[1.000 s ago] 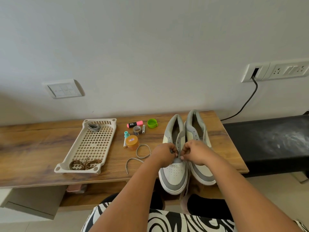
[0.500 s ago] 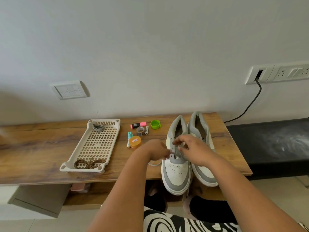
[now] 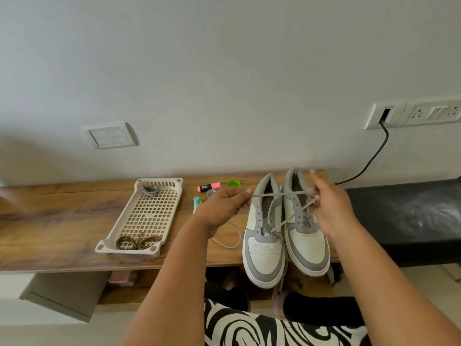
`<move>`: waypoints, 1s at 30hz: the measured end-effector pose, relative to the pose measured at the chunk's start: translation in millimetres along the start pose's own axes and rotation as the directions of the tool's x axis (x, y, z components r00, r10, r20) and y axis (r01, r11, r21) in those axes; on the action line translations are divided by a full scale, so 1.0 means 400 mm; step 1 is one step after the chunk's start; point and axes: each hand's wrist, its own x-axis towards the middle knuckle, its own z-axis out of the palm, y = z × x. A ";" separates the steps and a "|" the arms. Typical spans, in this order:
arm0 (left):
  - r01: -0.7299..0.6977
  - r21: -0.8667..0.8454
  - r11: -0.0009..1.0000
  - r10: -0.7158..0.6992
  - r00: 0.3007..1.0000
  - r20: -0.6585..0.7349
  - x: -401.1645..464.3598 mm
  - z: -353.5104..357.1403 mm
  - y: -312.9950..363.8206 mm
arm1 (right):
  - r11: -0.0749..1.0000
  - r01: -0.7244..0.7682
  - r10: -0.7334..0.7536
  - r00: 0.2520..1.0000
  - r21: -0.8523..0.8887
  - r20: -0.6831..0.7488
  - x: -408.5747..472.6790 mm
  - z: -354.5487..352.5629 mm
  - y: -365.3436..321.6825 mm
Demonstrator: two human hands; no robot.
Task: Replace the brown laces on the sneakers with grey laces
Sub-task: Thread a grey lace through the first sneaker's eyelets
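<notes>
I see the 2 sneakers' toes overhang the wooden shelf's (image 3: 62,255) near edge; bare wood lies between them and the tray (image 3: 124,231). Left sneaker (image 3: 264,250) has a grey lace (image 3: 279,194) through its lowest eyelets, both ends pulled up and crossed. Left hand (image 3: 222,208) pinches 1 end, right hand (image 3: 331,208) pinches the other, both raised over the shoes. Right sneaker (image 3: 309,245) unlaced. Brown laces (image 3: 137,242) lie in the tray's near end, spare grey lace (image 3: 151,190) at its far end.

Both forearms extended forward, bare. Left hand (image 3: 224,207) raised, thumb and forefinger pinching the grey lace (image 3: 279,195). Right hand (image 3: 331,208) at the same height, fingers curled round the lace's other run, 1 finger extended upward.
</notes>
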 end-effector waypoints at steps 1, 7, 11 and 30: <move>-0.006 0.010 1.000 0.006 1.000 -0.020 0.000 -0.004 -0.002 | 0.996 0.022 -0.027 0.998 -0.085 -0.061 0.010 -0.018 0.002; -0.028 0.120 0.992 0.021 0.998 0.062 0.004 0.048 -0.001 | 0.820 0.247 -0.013 0.910 -0.517 0.414 -0.030 0.019 0.045; -0.041 0.073 0.997 0.037 0.998 0.049 0.008 0.061 0.007 | 0.865 0.221 0.026 0.876 -0.451 0.481 -0.026 0.047 0.055; 0.012 0.065 0.998 -0.011 1.000 -0.029 0.030 0.017 -0.043 | 0.722 0.194 -0.147 0.981 -0.664 0.127 0.065 -0.026 0.025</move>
